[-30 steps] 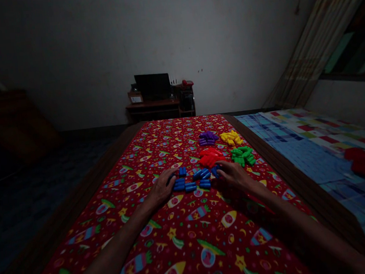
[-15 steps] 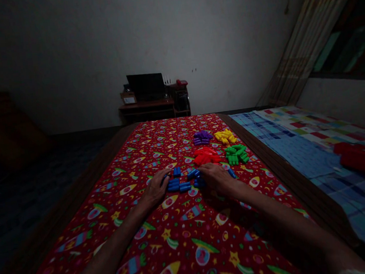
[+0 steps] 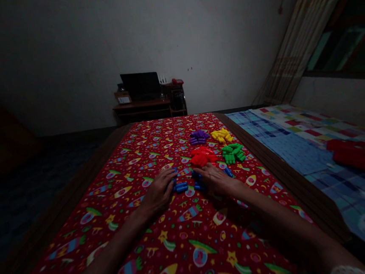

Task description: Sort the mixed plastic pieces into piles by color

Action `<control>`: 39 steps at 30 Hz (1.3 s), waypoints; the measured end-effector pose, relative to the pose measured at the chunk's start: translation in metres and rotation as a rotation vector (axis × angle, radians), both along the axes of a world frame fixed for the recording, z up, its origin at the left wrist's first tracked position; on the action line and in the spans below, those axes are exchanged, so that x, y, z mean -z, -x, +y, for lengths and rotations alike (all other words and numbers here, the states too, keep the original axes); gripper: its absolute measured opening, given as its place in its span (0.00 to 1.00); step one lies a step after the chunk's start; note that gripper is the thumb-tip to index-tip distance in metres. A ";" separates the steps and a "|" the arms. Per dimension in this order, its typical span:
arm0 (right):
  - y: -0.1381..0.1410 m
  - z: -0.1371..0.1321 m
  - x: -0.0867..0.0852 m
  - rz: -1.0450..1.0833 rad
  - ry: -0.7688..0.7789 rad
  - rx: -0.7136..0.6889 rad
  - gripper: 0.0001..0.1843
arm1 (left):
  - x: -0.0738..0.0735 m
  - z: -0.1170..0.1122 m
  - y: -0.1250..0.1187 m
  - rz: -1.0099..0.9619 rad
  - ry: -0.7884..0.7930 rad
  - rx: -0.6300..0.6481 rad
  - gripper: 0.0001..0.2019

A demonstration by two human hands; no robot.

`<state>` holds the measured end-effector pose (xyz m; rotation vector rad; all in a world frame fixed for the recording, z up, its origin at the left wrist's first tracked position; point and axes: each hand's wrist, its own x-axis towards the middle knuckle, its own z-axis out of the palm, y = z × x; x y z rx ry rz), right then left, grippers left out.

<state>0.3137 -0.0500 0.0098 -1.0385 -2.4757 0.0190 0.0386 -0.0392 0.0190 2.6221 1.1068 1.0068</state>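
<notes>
My left hand (image 3: 159, 190) lies over several small blue plastic blocks, its fingers stretched forward and its thumb apart; it partly hides them. Just right of its thumb, a blue block (image 3: 182, 187) rests on the red printed cloth (image 3: 166, 240). My right hand (image 3: 216, 180) is curled over other blue blocks (image 3: 199, 187), with its fingertips on them. Another blue block (image 3: 228, 172) lies beyond that hand's right side. Directly behind the right hand is a pile of red blocks (image 3: 202, 155).
Green blocks (image 3: 233, 153), yellow blocks (image 3: 222, 135) and purple blocks (image 3: 199, 137) form separate piles farther back. A bed with a blue checked cover (image 3: 299, 152) is on the right, with red fabric (image 3: 360, 160) on it. A monitor (image 3: 141, 86) stands by the far wall.
My left hand has moved right and spread over the blue blocks that showed beside it. My right hand stays over its blue blocks, its fingertips now covering more of them. The view has shifted slightly.
</notes>
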 end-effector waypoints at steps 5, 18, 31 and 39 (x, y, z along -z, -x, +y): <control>0.000 -0.007 -0.019 0.029 0.105 0.036 0.24 | -0.016 -0.024 -0.038 0.195 -0.021 0.166 0.18; -0.042 -0.037 -0.045 0.295 0.162 0.089 0.17 | -0.023 -0.022 -0.083 0.139 0.032 0.170 0.22; -0.089 -0.042 -0.032 0.506 0.231 0.595 0.16 | -0.019 -0.041 -0.055 0.313 0.055 0.102 0.10; -0.096 -0.048 -0.021 0.202 0.142 0.475 0.18 | -0.007 -0.037 -0.062 0.287 0.173 0.180 0.17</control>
